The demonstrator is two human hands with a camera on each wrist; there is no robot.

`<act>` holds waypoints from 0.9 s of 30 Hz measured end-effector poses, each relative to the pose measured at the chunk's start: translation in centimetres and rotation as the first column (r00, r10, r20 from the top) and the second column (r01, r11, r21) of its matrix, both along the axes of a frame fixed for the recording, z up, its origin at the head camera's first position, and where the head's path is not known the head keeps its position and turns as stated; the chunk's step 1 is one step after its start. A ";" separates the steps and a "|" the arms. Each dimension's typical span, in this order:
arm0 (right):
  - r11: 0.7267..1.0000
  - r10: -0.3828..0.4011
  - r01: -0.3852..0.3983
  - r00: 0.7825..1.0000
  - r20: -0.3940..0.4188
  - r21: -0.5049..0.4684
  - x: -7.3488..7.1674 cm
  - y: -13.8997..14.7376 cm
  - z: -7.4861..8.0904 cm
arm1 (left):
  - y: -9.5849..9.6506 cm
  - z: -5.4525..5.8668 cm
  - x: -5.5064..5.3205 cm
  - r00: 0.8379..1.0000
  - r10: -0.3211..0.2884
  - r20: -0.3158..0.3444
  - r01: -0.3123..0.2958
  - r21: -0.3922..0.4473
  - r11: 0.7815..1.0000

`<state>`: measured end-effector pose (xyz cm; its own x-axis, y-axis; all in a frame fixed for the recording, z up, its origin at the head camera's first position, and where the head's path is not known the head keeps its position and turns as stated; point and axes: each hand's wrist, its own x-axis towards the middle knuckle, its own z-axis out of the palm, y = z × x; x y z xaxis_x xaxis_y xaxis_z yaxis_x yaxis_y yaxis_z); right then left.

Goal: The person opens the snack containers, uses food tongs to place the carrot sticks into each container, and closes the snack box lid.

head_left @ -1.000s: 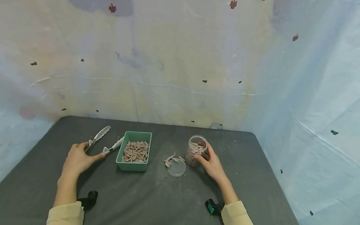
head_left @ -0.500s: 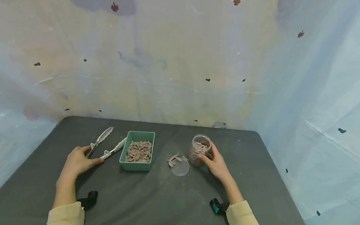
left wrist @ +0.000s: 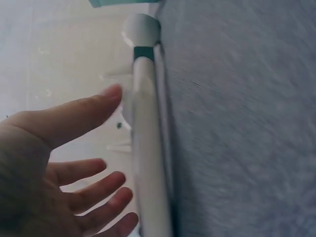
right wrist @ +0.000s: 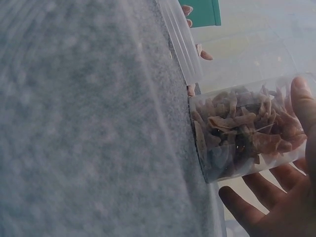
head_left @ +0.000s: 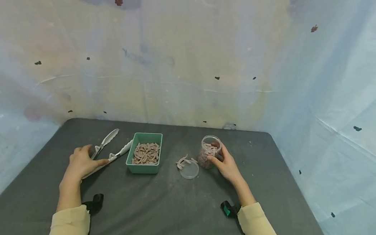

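Note:
My left hand (head_left: 80, 166) hovers around the spread tongs (head_left: 124, 148), which have white scalloped heads and lie on the dark table at left. In the left wrist view, its thumb and fingers are apart, with the white tongs arm (left wrist: 149, 143) beyond them. My right hand (head_left: 229, 169) grips an uncapped clear plastic jar (head_left: 206, 158) standing upright. Through the jar wall (right wrist: 232, 128), brownish-pink shrivelled strips show in the right wrist view. A round clear lid (head_left: 189, 170) lies left of the jar, with several loose strips (head_left: 181, 162) against it.
Between the tongs and the lid stands a green rectangular tub (head_left: 144, 169), partly filled with similar strips. One tongs head reaches close to its left side. A patterned plastic sheet (head_left: 184, 60) rises behind the table (head_left: 168, 212) and along its right side.
My left thumb and fingers have come off the tongs, whose lower arm now shows beneath the hand. My right hand stays on the jar. The head view has shifted slightly.

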<state>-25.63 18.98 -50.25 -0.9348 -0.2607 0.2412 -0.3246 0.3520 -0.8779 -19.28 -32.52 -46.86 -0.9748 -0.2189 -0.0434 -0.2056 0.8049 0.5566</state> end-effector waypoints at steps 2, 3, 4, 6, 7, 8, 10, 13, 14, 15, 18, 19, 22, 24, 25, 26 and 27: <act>1.000 -0.005 0.005 1.000 0.007 0.009 0.0 0.0 0.0 | 0.6 0.6 0.2 0.999 0.029 -0.036 -0.028 0.023 0.999; 1.000 -0.009 0.008 1.000 0.012 0.013 0.0 0.1 0.0 | 0.9 0.9 0.3 0.997 0.040 -0.068 -0.038 0.034 0.999; 1.000 -0.010 0.010 1.000 0.016 0.018 0.0 0.1 0.0 | 1.3 1.2 0.3 0.993 0.053 -0.108 -0.048 0.047 0.998; 1.000 -0.011 0.010 1.000 0.021 0.024 0.1 0.1 0.1 | 2.3 1.8 0.3 0.977 0.068 -0.203 -0.054 0.074 0.996; 1.000 -0.012 0.011 1.000 0.025 0.020 0.1 0.0 0.1 | 2.7 2.1 0.2 0.964 0.074 -0.256 -0.054 0.086 0.995; 1.000 -0.010 0.010 1.000 0.025 0.019 0.1 0.0 0.1 | 3.3 2.4 0.2 0.948 0.079 -0.309 -0.051 0.098 0.994; 1.000 -0.007 0.007 1.000 0.026 0.009 0.1 0.0 0.1 | 4.4 2.9 0.0 0.910 0.082 -0.405 -0.038 0.116 0.993; 1.000 -0.004 0.004 1.000 0.028 -0.003 0.1 0.1 0.0 | 6.2 3.6 -0.2 0.859 0.064 -0.508 -0.002 0.122 0.993; 1.000 -0.003 0.003 1.000 0.031 -0.003 0.1 0.1 0.0 | 6.8 3.8 -0.2 0.846 0.051 -0.531 0.013 0.116 0.993; 1.000 -0.002 0.002 0.999 0.034 -0.005 0.2 0.0 0.0 | 7.4 4.0 -0.3 0.833 0.035 -0.552 0.029 0.108 0.994; 1.000 0.002 -0.002 0.999 0.035 -0.006 0.2 0.0 0.0 | 9.3 4.4 -0.4 0.808 -0.024 -0.589 0.087 0.079 0.993; 1.000 0.003 -0.003 0.999 0.034 -0.003 0.2 0.0 0.0 | 9.9 4.4 -0.5 0.800 -0.048 -0.599 0.112 0.071 0.991; 1.000 -0.001 0.001 0.999 0.033 -0.003 0.2 0.1 0.0 | 11.6 4.6 -0.8 0.776 -0.124 -0.619 0.192 0.044 0.980; 1.000 -0.002 0.002 1.000 0.029 -0.003 0.2 0.1 0.0 | 12.7 4.7 -1.0 0.759 -0.172 -0.628 0.241 0.026 0.970; 1.000 -0.002 0.002 1.000 0.028 -0.003 0.1 0.1 0.0 | 13.2 4.8 -1.1 0.755 -0.192 -0.628 0.260 0.018 0.965; 1.000 -0.003 0.003 1.000 0.027 -0.007 0.1 0.1 0.0 | 13.8 4.9 -1.1 0.753 -0.211 -0.624 0.279 0.012 0.960; 1.000 -0.004 0.004 1.000 0.028 -0.007 0.1 0.2 0.0 | 14.3 5.0 -1.2 0.754 -0.228 -0.616 0.294 0.007 0.956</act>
